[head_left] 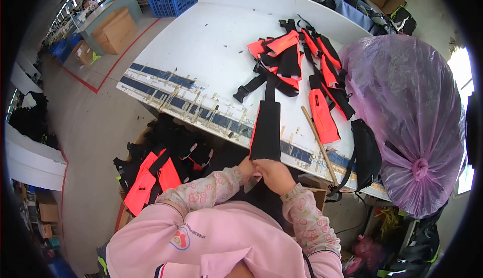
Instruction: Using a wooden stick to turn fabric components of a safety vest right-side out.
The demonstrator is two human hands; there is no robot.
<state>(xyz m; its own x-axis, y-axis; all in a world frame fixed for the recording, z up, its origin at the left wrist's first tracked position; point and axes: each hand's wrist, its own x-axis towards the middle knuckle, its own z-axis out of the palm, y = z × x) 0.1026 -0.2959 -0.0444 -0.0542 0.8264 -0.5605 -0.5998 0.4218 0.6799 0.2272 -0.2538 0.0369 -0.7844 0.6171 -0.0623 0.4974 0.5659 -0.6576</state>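
A black waist bag (265, 129) with an orange edge lies back side up, its strap running away from me across the white table (216, 36). Its near end reaches the table's front edge. There my left hand (246, 170) and my right hand (275, 176) meet, fingers pinched on that end. A small pale piece shows beneath my fingers, too little of it to name. Beyond lies a heap of orange and black waist bags (287, 54) with straps, and a black buckle (241, 94) sticks out to its left. Another orange bag (323, 117) lies to the right.
A wooden stick (320, 144) and a black bag (366, 152) lie at the table's right front. A big tied purple plastic sack (407, 117) bulges beside them. Below the table at left sits a pile of orange and black bags (151, 180). A blue crate (173, 0) stands far left.
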